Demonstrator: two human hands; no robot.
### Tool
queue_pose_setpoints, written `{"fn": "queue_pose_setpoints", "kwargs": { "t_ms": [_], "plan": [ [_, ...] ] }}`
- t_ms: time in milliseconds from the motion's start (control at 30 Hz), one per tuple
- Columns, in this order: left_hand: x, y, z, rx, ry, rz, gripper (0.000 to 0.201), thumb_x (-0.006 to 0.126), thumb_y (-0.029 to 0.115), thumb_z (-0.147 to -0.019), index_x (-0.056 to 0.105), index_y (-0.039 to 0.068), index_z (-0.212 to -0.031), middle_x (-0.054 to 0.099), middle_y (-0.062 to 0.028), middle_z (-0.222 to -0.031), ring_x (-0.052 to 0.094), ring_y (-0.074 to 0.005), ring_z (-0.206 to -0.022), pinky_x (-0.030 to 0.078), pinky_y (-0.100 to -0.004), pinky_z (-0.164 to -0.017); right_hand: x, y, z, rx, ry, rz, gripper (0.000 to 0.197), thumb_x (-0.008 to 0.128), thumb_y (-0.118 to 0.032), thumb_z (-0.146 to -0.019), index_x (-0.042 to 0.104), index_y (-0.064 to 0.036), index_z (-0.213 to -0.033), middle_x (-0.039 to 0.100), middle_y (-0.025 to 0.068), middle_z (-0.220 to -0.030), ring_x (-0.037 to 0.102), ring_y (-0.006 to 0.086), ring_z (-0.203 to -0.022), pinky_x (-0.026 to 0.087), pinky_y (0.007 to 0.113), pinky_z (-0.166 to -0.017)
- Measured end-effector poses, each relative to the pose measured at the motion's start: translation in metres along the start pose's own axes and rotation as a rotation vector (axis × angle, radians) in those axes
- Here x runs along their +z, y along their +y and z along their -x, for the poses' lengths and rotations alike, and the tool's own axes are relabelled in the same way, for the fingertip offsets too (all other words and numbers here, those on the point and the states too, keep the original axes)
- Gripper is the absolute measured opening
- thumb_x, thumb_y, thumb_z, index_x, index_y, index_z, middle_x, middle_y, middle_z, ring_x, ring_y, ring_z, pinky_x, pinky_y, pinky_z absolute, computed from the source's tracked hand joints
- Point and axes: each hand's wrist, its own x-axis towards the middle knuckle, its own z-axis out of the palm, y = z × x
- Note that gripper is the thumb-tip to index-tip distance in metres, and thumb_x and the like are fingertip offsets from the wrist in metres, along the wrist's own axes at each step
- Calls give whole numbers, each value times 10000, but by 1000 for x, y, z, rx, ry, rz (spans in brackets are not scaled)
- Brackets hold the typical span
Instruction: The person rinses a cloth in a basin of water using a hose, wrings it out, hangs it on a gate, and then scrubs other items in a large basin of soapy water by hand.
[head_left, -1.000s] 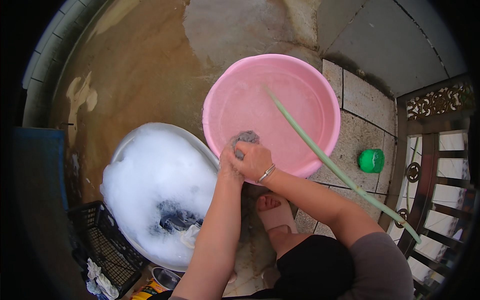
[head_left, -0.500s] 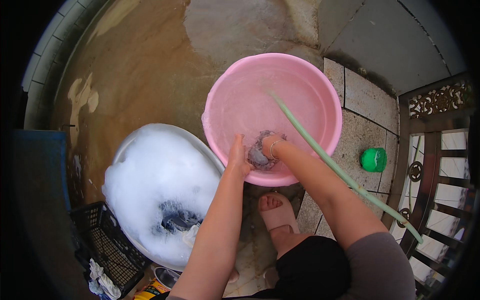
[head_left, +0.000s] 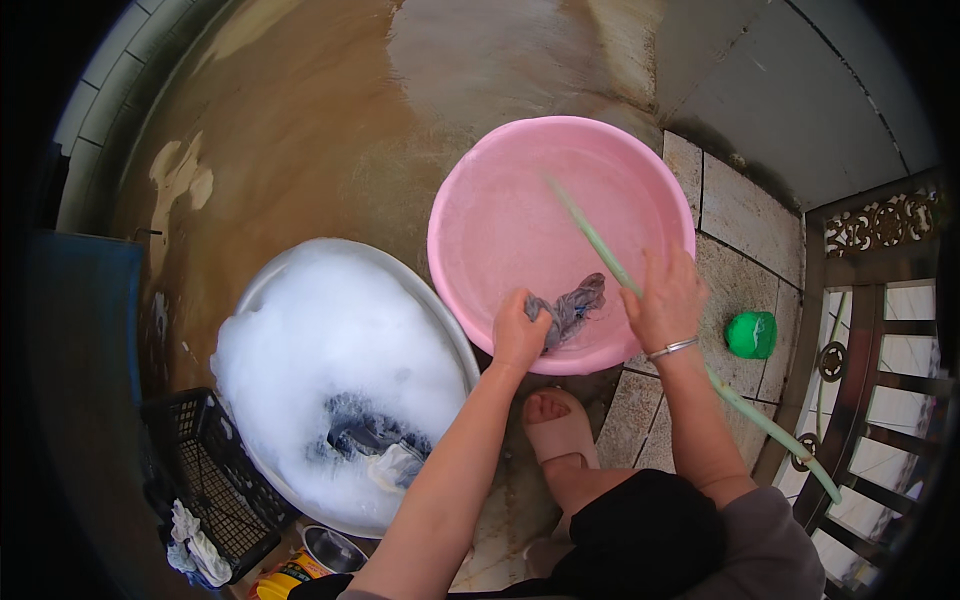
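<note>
My left hand (head_left: 521, 331) is closed on a wet, twisted grey cloth (head_left: 572, 309) above the near part of a pink basin (head_left: 562, 361) of water. The cloth's loose end points right, toward my other hand. At the basin's right rim, my right hand (head_left: 668, 303) lies over a pale green hose (head_left: 592, 232), its fingers stretched out and a silvery bracelet at the wrist. The hose runs between thumb and fingers, and part of it is hidden beneath the palm. Its far end dips into the water.
A metal tub (head_left: 462, 352) heaped with white foam (head_left: 310, 330) stands left, dark cloth (head_left: 365, 437) showing in it. Beside it sits a black crate (head_left: 225, 480) with rags over its edge. A green container (head_left: 750, 335) and a metal railing (head_left: 850, 380) are on the right.
The grey cloth has come up out of the water in my left hand. My right hand has let go of it and moved right, onto the hose.
</note>
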Motion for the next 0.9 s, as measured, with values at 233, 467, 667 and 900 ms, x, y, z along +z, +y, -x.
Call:
{"fn": "queue_pose_setpoints", "kwargs": {
  "t_ms": [233,467,667,900],
  "plan": [
    [-3,45,41,610,-335,-472,263,573,202,-654,518,97,-889,482,-77,-820,479,-237,-799,378,-364,-606,5,18,17,237,-280,-82,663,600,-306,-640,302,-136,-1207,351,251,-1166,549,369,-784,444,423,-684],
    [6,38,31,518,-419,-571,182,544,77,-593,509,81,-772,488,-92,-817,483,-266,-774,404,-365,-600,0,35,-8,327,-406,-58,465,529,-393,-687,469,-112,-1051,574,182,-838,551,318,-816,435,401,-707],
    [-21,51,7,512,-479,-383,193,557,60,-575,521,68,-764,497,-99,-806,494,-280,-810,412,-382,-637,-57,15,-45,177,-507,37,457,433,-493,-754,523,-93,-954,574,155,-870,550,296,-830,421,389,-721],
    [-85,88,-45,521,-600,-324,342,523,61,-542,564,75,-881,548,-125,-815,518,-282,-805,420,-357,-668,-75,33,-59,-8,-276,-194,428,387,-443,-800,451,-164,-1118,567,168,-887,539,328,-824,420,395,-714]
  ]
}}
